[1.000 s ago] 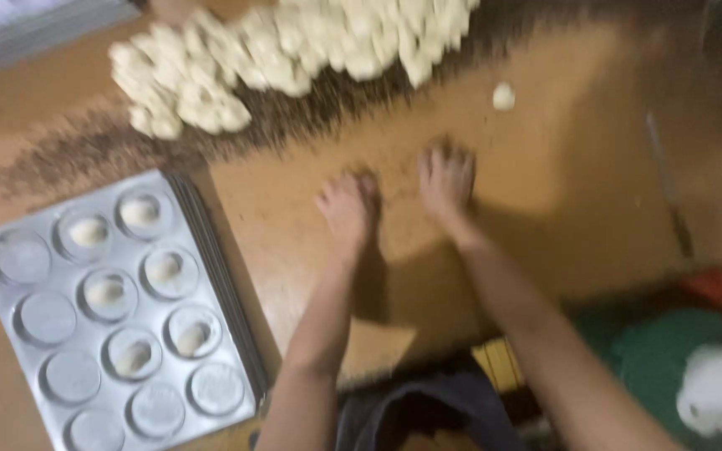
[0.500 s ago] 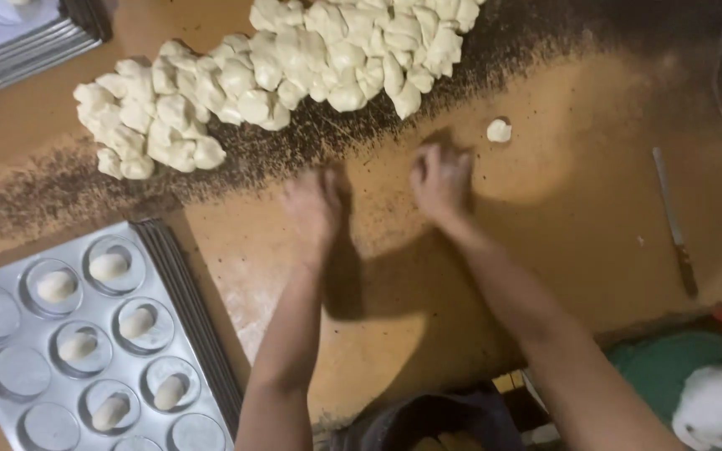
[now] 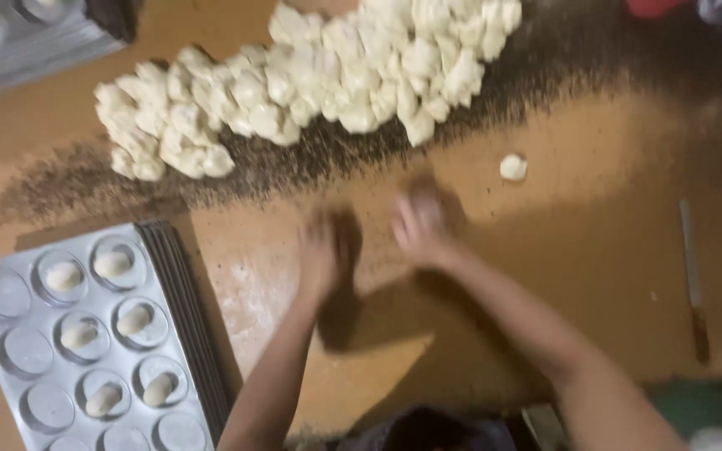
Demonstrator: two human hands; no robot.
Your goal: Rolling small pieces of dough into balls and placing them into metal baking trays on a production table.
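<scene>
My left hand [image 3: 321, 250] and my right hand [image 3: 419, 225] lie palm down, side by side, on the brown wooden table [image 3: 595, 250]. Both are blurred by motion, and I cannot make out anything under the palms. Beyond them a long heap of cut white dough pieces [image 3: 294, 83] stretches across the table. A single small dough piece [image 3: 512, 167] lies apart, to the right of my right hand. At the lower left a metal tray with round cups [image 3: 154, 276] holds several shaped dough pieces [image 3: 64, 276]; other cups hold nothing.
A knife [image 3: 694, 276] lies on the table at the right. Another metal tray [image 3: 27, 42] shows at the top left corner. A dark speckled band [image 3: 311, 159] runs along the table under the dough heap. Dark cloth [image 3: 428, 430] sits at the bottom edge.
Both hands have slid forward toward the dough heap and are now blurred. The view has shifted, so the tray and the heap sit lower in the picture.
</scene>
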